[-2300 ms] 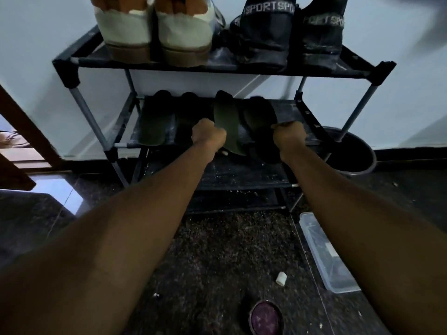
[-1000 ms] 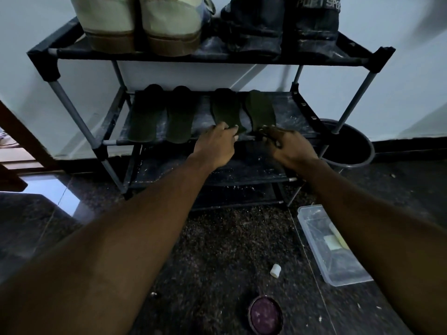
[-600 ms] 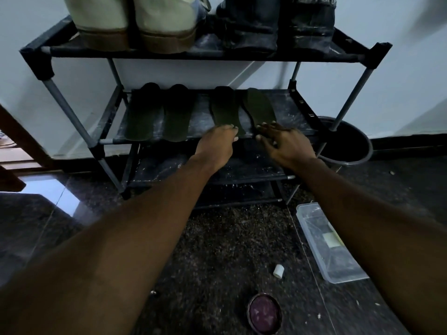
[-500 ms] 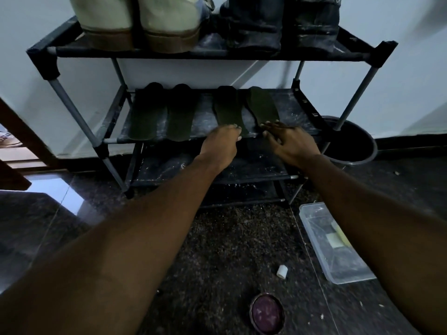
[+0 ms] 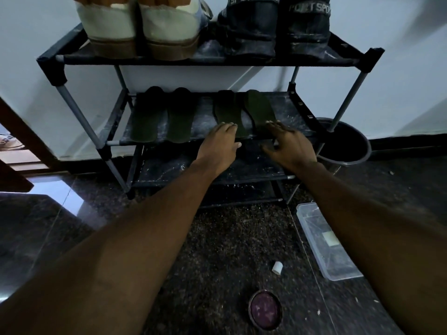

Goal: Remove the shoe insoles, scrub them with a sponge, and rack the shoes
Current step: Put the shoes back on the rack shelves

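Several dark insoles lie flat on the middle shelf of a black shoe rack (image 5: 116, 143): one pair on the left (image 5: 161, 114), one pair on the right (image 5: 242, 110). My left hand (image 5: 219, 147) rests palm down at the heel of the right pair's left insole (image 5: 226, 110), fingers apart. My right hand (image 5: 287, 147) hovers at the heel of the rightmost insole (image 5: 258, 108), fingers spread, holding nothing. On the top shelf stand cream shoes (image 5: 137, 27) and black sport shoes (image 5: 275, 27).
A dark bucket (image 5: 346, 143) stands on the floor right of the rack. A clear plastic lid or tray (image 5: 324, 240) lies on the dark floor at right, with a small white cap (image 5: 277, 267) and a round purple tin (image 5: 264, 313) nearer me. A wooden door frame is at left.
Both hands held the right pair of insoles raised, then laid them flat on the middle shelf and let go. The hands now draw back toward the shelf's front edge.
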